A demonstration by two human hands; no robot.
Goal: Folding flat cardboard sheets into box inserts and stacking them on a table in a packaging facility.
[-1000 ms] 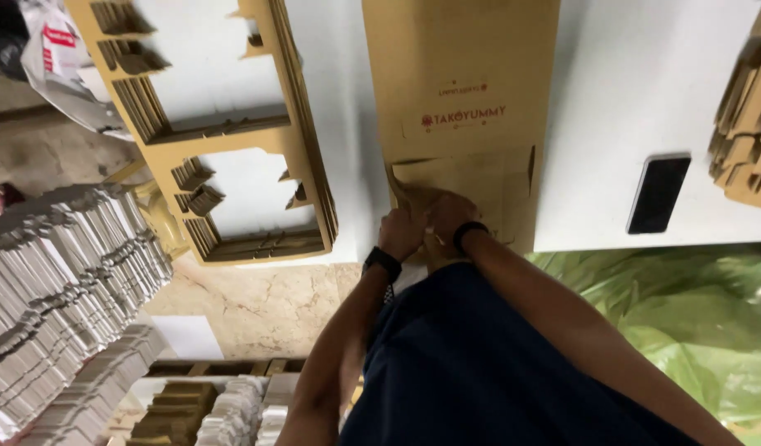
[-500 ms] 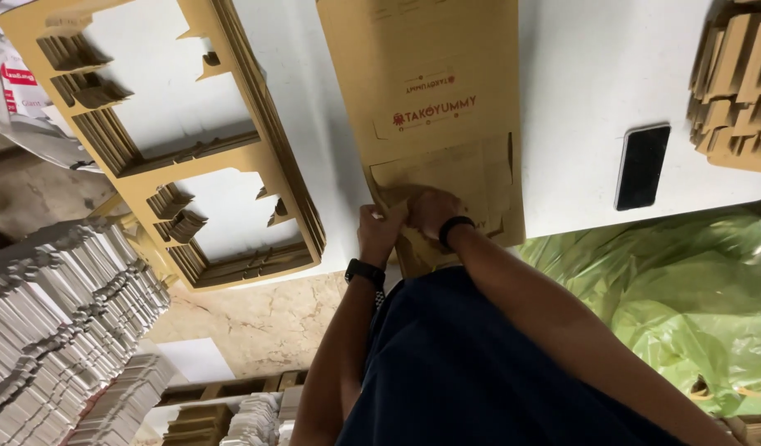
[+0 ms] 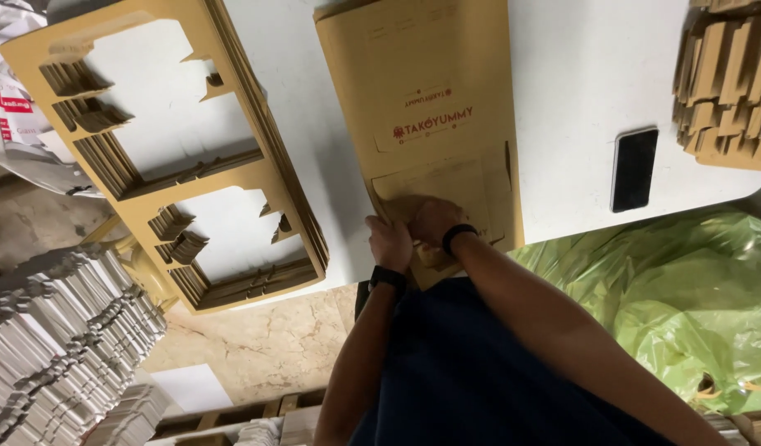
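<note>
At the near edge of the white table (image 3: 578, 74), seen from the head camera, both hands meet on the flat brown cardboard sheet (image 3: 430, 66). The left hand (image 3: 390, 241) comes up from below with a dark band at its wrist, fingers curled together and pinching the sheet's near left corner flap. The right hand (image 3: 432, 220) lies just beside it, touching it, a dark band on its wrist too, fingers bent down and pressed onto the same flap; both forearms run up from the dark blue garment.

The sheet is a plain tan die-cut blank with a small red print and scored panel lines. It lies flat on the table, its long axis running away from the person, its near end hanging over the table edge.

Left of the sheet lies a stack of cut-out cardboard frames (image 3: 256, 177). Right of it rests a black phone (image 3: 634, 168), and further right a pile of cardboard pieces (image 3: 727, 91).
</note>
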